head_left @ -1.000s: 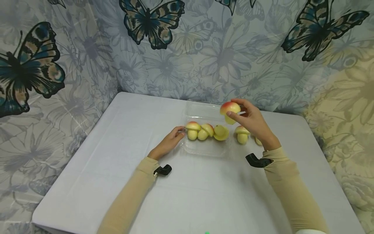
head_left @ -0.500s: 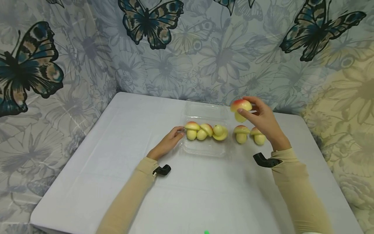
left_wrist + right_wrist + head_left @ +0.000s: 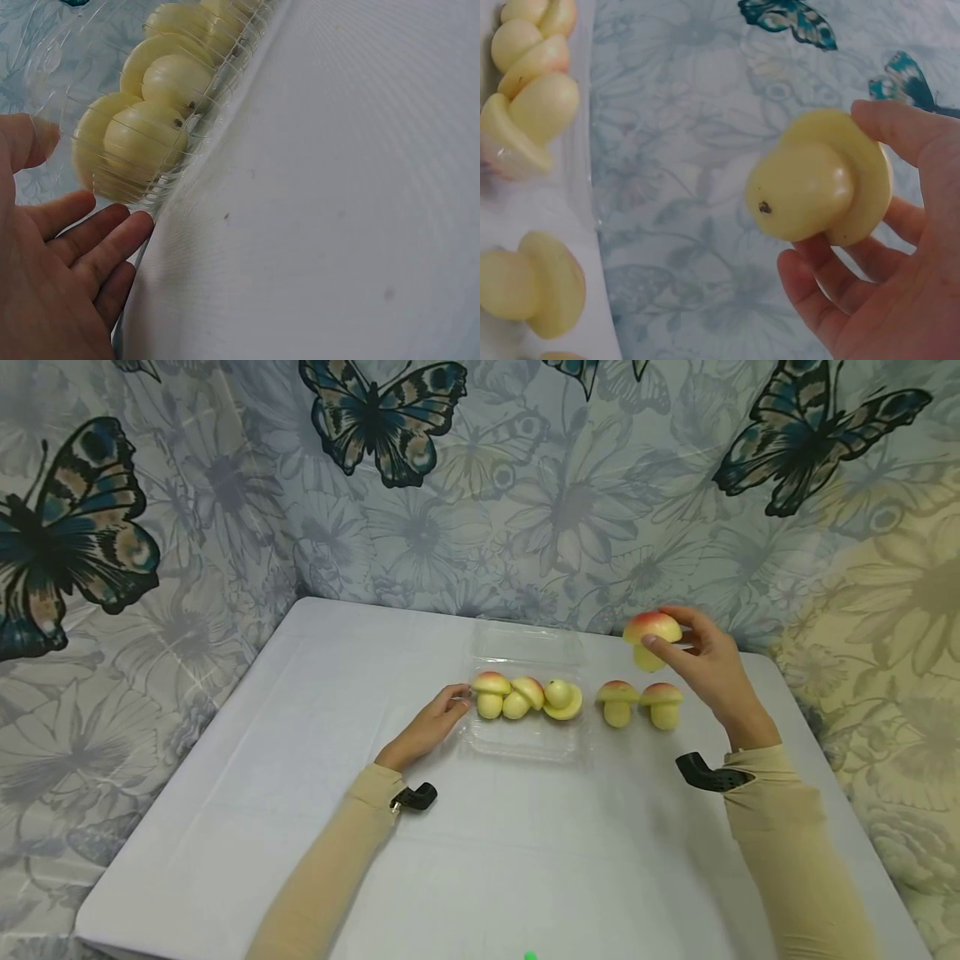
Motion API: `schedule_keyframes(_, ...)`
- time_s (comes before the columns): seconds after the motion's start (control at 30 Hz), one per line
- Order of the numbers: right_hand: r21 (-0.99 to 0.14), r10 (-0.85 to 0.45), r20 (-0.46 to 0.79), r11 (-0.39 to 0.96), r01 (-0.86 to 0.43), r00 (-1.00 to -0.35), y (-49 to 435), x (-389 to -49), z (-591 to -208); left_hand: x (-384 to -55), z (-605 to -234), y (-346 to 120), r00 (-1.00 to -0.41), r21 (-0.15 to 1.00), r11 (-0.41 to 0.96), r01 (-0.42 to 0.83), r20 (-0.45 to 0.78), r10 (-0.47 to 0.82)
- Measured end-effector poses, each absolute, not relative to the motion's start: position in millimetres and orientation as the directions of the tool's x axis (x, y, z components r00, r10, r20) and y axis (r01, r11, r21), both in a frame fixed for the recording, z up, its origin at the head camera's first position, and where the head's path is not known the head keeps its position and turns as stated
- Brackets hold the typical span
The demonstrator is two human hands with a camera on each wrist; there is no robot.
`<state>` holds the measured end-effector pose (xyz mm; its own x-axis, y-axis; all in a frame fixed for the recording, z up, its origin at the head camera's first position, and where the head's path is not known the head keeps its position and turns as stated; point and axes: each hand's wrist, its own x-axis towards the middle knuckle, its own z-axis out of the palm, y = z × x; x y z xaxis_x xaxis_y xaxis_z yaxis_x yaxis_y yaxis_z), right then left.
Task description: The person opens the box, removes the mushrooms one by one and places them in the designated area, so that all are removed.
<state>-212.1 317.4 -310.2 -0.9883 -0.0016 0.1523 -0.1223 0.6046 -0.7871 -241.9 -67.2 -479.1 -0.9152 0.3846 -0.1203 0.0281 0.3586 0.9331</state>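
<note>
In the head view my right hand [image 3: 712, 672] holds a toy-like mushroom [image 3: 651, 628] with a red-yellow cap above the table's far right part. The right wrist view shows thumb and fingers gripping the cap's edge, with the pale stem [image 3: 799, 191] facing the camera. My left hand [image 3: 427, 727] touches the left side of a clear plastic container [image 3: 525, 743]. Its fingers [image 3: 112, 240] rest loosely against the ribbed wall, thumb apart from them. Inside the container lie a mushroom [image 3: 491, 705], a second mushroom [image 3: 517, 703] and an upturned mushroom [image 3: 564, 703] in a row.
Right of the container, one mushroom [image 3: 617, 714] and another mushroom [image 3: 663, 714] stand on the white-covered table [image 3: 465, 877]. The container's clear lid part [image 3: 525, 643] lies toward the back. A butterfly-patterned wall covering [image 3: 480, 543] rises behind the table.
My right hand has carried its mushroom to the right, away from over the container, uncovering the two mushrooms on the table. The left hand has stayed at the container's side.
</note>
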Motion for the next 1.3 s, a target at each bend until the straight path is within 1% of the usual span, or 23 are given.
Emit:
schedule_keyframes(0.5, -0.788, 0.043, 0.199, 0.601, -0.134, -0.979, 339.0, -213.0, -309.4, -242.2, -480.6, -66.3, -0.915, 0.936, 0.352, 0.029, -0.117, 0.387)
schedule_keyframes(0.97, -0.802, 0.08, 0.205, 0.586, -0.12, -0.976, 359.0, -210.6, -311.3, -242.3, -481.2, -68.7, -0.912, 0.936, 0.35, 0.038, -0.11, 0.395)
schedule_keyframes(1.3, -0.785, 0.122, 0.209, 0.613, -0.093, -0.97, 371.3, -209.0, -313.3, -243.2, -480.8, -69.3, -0.911, 0.934, 0.355, 0.046, -0.107, 0.398)
